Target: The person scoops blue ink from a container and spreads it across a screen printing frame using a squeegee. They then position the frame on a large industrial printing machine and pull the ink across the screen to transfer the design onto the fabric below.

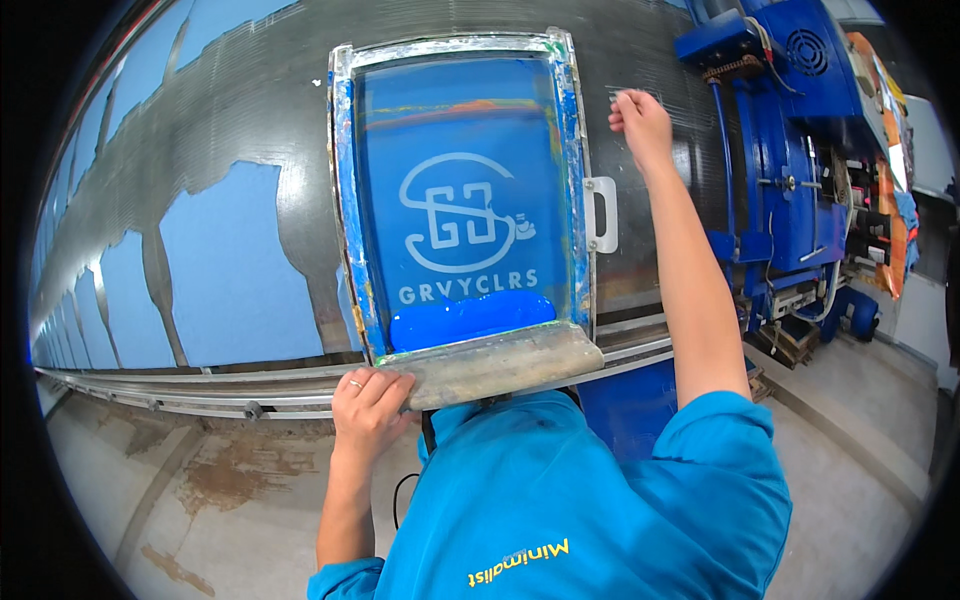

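A screen-printing frame (pixel 344 190) lies on the long dark table in front of me. Its blue mesh (pixel 390 140) carries a pale line design with lettering beneath. Thick bright blue ink (pixel 470 318) is pooled at the near end of the mesh. Across the frame's near edge runs a worn, beige-grey curved strip (pixel 500 366). My left hand (pixel 372 402) is closed on the left end of this strip, at the frame's near left corner. Beyond the frame's right side, my right hand (pixel 642 125) is raised with fingers curled together; what they hold, if anything, cannot be made out.
Light blue cut fabric pieces (pixel 235 260) lie in a row along the table to the left. A white handle (pixel 604 215) sticks out of the frame's right side. Blue machinery (pixel 790 140) stands at the right. A metal rail (pixel 230 388) follows the table's near edge.
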A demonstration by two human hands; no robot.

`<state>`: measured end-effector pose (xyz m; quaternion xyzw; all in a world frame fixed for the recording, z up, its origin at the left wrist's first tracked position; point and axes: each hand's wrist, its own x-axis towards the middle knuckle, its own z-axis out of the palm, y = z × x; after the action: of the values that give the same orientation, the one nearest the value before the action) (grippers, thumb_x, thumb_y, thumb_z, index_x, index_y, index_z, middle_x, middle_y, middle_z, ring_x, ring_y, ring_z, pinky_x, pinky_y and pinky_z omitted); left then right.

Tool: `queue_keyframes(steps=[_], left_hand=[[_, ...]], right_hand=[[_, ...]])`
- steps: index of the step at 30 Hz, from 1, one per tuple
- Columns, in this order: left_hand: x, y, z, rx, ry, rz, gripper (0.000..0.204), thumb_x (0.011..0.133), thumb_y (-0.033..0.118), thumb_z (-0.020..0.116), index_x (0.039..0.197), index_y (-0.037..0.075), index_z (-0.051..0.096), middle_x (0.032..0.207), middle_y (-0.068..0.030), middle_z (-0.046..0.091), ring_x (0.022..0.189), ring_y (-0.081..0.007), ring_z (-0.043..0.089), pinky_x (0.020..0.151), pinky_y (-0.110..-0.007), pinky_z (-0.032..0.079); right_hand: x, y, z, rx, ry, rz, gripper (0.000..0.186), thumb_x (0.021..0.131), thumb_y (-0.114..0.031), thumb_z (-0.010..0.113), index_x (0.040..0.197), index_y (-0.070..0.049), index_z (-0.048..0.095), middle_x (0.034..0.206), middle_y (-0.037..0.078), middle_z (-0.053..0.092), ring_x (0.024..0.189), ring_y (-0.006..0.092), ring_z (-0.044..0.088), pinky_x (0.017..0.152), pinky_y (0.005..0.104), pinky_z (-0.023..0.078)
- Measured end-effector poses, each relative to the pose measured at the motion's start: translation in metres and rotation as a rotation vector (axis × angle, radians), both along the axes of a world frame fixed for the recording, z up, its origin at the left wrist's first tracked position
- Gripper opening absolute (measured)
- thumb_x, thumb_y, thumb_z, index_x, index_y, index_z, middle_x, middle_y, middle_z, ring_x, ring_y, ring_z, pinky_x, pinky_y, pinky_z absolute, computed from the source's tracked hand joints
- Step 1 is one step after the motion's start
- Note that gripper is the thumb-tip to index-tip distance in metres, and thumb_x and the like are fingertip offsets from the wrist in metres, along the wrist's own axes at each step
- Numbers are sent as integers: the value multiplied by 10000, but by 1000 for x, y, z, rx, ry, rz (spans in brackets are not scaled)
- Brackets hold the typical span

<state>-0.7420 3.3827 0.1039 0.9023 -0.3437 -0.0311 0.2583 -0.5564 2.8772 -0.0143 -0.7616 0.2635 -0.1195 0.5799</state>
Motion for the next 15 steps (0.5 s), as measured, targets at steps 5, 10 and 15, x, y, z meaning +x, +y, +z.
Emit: queue_keyframes(steps=[5,10,15], left_hand=[[2,-3,2,-14,-18,-20,547,410,102,841,943,115,717,879,-6,653,802,-217,621,716,-372,500],[-1,-10,4,-9,-8,-35,544,397,103,849,925,89,719,896,-43,676,816,-272,633,727,-412,502],[-14,-21,9,41,-23,-34,535,430,89,861,945,102,718,917,-28,680,865,-253,644,773,-405,517]], right_hand=[[-161,-8,76,35,19,84,160,975,-147,679,981,12,686,777,42,654,674,104,599,615,255,474],[-363,3,100,88,442,34,124,954,-82,679,853,-22,638,710,21,628,622,82,574,560,239,442],[-525,26,44,244,671,-161,159,924,-100,732,822,-5,657,720,40,658,599,95,611,548,242,494]])
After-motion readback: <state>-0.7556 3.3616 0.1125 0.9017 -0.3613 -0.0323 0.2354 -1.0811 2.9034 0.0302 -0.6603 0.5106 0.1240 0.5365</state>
